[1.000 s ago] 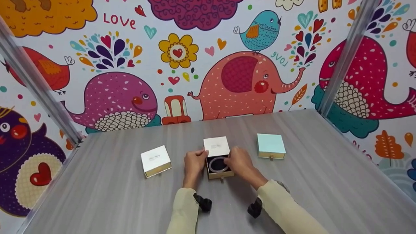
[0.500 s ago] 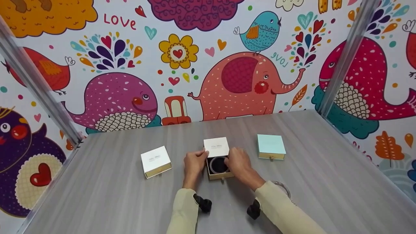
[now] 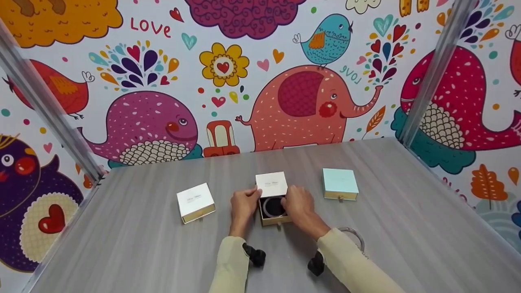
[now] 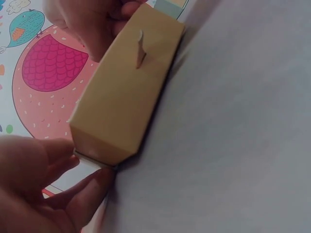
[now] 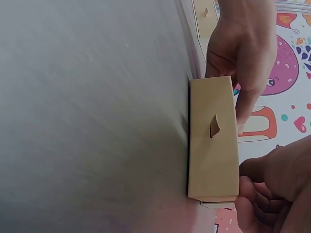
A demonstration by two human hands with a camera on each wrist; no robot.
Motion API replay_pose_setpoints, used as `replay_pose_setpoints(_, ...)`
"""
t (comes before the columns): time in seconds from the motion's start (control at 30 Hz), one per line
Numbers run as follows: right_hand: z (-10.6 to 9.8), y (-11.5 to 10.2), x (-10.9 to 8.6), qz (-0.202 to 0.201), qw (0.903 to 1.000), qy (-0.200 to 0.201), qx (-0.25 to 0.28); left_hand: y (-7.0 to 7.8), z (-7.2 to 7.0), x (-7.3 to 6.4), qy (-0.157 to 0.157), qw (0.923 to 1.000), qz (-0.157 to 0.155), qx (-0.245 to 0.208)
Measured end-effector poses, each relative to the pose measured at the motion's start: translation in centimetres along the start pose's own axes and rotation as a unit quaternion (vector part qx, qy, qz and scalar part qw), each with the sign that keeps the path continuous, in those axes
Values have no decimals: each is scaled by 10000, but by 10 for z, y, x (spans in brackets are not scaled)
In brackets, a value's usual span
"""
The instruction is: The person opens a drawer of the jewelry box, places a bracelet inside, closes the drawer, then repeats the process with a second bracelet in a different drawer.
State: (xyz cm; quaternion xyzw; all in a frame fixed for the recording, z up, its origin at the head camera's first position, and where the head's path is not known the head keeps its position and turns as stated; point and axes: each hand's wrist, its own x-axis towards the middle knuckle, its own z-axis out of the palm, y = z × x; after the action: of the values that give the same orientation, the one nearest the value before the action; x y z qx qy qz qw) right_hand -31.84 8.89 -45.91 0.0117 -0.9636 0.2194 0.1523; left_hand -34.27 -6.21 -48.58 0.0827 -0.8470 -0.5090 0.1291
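A small box with a white printed sleeve (image 3: 271,184) and a gold drawer (image 3: 276,221) stands mid-table, its drawer pulled partway toward me. Inside the black-lined drawer lies a pale bangle (image 3: 267,208), its right side covered by fingers. My left hand (image 3: 244,205) pinches the sleeve's left side, thumb and finger at the corner in the left wrist view. Over the drawer's right edge, my right hand (image 3: 302,209) reaches in with its fingertips at the bangle; the other fingers are curled, and the exact contact is hidden. The drawer's pull tab (image 5: 215,126) faces front.
To the left sits a closed white box (image 3: 196,201), and to the right a closed mint box (image 3: 340,181). A silver bangle (image 3: 360,237) lies partly hidden beside the right sleeve. Behind the grey table (image 3: 142,244) rises a wall with cartoon animals.
The bangle in the drawer has gone from tilted to lying flatter. My right forearm has shifted slightly left, showing more of the silver bangle. The left hand keeps its place.
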Motion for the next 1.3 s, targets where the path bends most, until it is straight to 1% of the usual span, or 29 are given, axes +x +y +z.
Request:
replay_pose_setpoints(0.13, -1, 0, -2, 104, 9999, 25, -90, -1, 1, 0, 1, 10000, 36, -22)
replay_pose_setpoints(0.2, -2, 1, -2, 126, 9999, -4, -31, -1, 1, 1, 23, 10000, 52, -28)
replay_pose_setpoints(0.3, -3, 3, -4, 93, 9998, -18, 172, -1, 1, 0, 50, 9999, 82, -49)
replay_pose_setpoints(0.53, -9, 5, -12, 129, 9968, 122, 777, 0, 2, 1, 64, 9999, 68, -74)
replay_pose_setpoints(0.7, -10, 2, -22, 92, 9927, 46, 1201, 1, 2, 1, 93, 9999, 26, -36)
replay_pose_setpoints(0.93, -11, 2, -40, 243, 9820, -279, 1853, 1, -1, 1, 44, 10000, 13, -17)
replay_pose_setpoints(1.07, -12, 4, -49, 101, 9800, -375, 1953, 1, -1, 0, 34, 10000, -22, 23)
replay_pose_setpoints(1.17, -11, 8, -55, 75, 9761, -548, 2102, 1, -1, 0, 32, 10000, -5, 27)
replay_pose_setpoints(1.3, -10, 13, -61, 282, 9643, -966, 2450, 0, 0, 0, 8, 10000, 15, -27)
